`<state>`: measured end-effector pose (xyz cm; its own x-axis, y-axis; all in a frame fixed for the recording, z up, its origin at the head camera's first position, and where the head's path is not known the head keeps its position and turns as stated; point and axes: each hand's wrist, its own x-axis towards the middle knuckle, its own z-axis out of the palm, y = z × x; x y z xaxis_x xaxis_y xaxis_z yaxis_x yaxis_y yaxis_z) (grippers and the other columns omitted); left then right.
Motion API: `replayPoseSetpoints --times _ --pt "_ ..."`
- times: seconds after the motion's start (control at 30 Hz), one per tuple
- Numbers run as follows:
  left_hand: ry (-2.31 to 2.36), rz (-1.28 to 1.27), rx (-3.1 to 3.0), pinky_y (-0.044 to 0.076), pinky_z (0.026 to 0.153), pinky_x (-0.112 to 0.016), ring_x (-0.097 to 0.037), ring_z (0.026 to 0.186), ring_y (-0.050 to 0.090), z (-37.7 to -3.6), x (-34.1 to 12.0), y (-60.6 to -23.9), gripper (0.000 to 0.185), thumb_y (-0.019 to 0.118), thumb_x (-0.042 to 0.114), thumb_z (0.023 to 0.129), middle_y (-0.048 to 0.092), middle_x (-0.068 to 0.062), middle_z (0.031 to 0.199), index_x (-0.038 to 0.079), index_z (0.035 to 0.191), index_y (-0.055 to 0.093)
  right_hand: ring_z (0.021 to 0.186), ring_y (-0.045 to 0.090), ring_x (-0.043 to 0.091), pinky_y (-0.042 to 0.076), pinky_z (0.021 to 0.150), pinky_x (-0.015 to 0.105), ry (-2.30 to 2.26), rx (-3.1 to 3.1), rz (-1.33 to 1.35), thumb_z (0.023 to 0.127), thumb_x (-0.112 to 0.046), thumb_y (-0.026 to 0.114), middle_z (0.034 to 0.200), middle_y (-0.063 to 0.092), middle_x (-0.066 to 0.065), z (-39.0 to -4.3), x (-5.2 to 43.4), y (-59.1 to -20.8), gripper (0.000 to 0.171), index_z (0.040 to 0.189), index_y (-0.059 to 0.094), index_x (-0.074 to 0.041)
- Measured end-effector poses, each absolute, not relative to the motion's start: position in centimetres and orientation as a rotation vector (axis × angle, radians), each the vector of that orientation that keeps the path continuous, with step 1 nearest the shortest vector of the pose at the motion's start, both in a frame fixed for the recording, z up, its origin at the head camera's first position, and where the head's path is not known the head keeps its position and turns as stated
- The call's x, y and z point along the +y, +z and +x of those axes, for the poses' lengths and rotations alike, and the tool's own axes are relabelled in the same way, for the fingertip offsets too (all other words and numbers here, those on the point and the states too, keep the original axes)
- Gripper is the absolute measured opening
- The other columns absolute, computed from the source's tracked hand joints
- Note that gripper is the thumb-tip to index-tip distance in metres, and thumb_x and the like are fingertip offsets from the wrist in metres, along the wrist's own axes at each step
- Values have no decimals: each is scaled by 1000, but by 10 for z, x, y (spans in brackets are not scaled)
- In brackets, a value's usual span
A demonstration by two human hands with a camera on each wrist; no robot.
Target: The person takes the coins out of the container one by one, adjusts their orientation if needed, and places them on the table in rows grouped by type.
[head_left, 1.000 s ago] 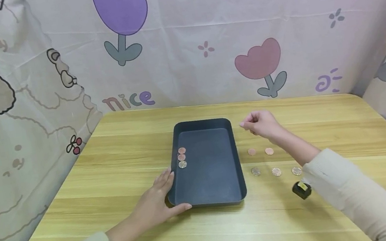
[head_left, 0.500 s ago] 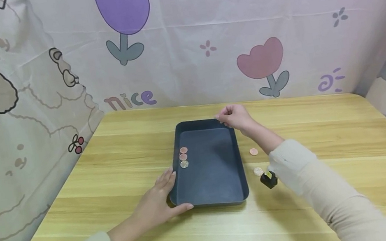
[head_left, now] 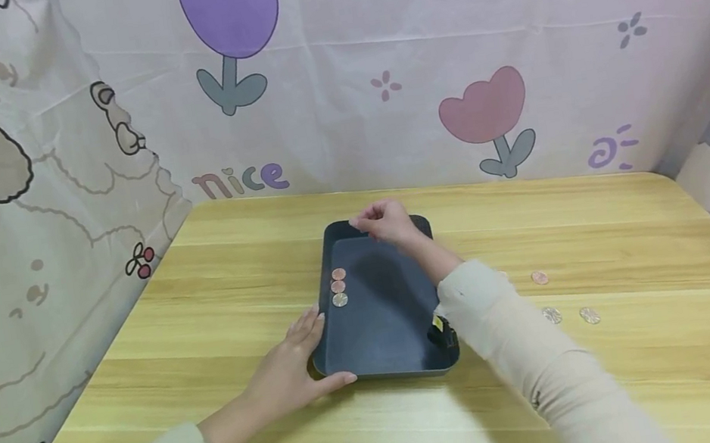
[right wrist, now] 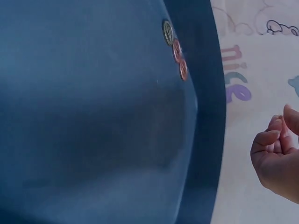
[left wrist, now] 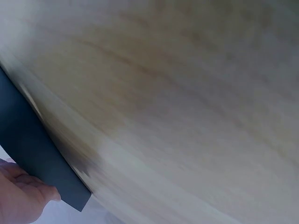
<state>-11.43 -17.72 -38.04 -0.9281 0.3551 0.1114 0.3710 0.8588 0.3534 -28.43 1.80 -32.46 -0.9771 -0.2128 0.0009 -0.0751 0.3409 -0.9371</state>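
Head: right hand [head_left: 390, 224] over tray's [head_left: 375, 337] far end, fingertips drawn together; can't tell if they pinch anything. Coin row [head_left: 338, 286] sits in tray along left wall, nearer the person and slightly left of those fingertips; row axis follows tray's long side. Left hand [head_left: 284, 370], fingers extended at left near corner, is closer, outside wall. Loose coins [head_left: 551, 315] right of tray.

Left wrist: hand touching tray's outer wall.

Right wrist: curled fingers, grip contents unclear; row inside by wall.
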Motion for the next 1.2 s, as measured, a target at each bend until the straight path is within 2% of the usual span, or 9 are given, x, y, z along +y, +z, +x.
replayPoseSetpoints --times 0.17,0.37,0.6,0.87,1.2 --pt "-588 -580 -2986 41 100 -54 -45 130 37 -115 -177 -381 98 63 65 73 33 -20 148 -4 138 40 60 48 11 47 61 30 -1700 2492 -251 87 -14 65 68 54 -4 -286 3 -336 20 97 67 3" --pt "-598 -589 -2983 42 99 -53 -44 131 36 -114 -176 -382 96 65 63 74 33 -20 148 -5 137 40 70 53 12 46 62 21 -1611 2534 -252 86 -16 67 84 64 7 -285 -8 -355 19 96 70 -1" --pt "-596 -592 -2976 42 99 -52 -42 132 36 -113 -176 -382 95 65 62 74 33 -20 147 -4 137 40 87 63 20 51 69 24 -1486 2571 -307 84 -16 69 99 69 13 -281 -16 -369 19 97 71 -2" --pt "-590 -606 -2965 42 100 -52 -41 133 35 -113 -176 -383 94 65 61 74 32 -21 148 -4 137 40 73 57 12 45 59 18 -1388 2563 -310 84 -13 68 96 69 12 -280 -18 -381 16 96 72 -2" --pt "-573 -602 -2967 41 100 -52 -41 132 36 -114 -178 -382 95 64 62 74 33 -21 147 -4 137 40 67 52 11 41 56 17 -1241 2642 -389 80 -16 73 86 67 11 -282 -20 -387 21 95 71 -1"
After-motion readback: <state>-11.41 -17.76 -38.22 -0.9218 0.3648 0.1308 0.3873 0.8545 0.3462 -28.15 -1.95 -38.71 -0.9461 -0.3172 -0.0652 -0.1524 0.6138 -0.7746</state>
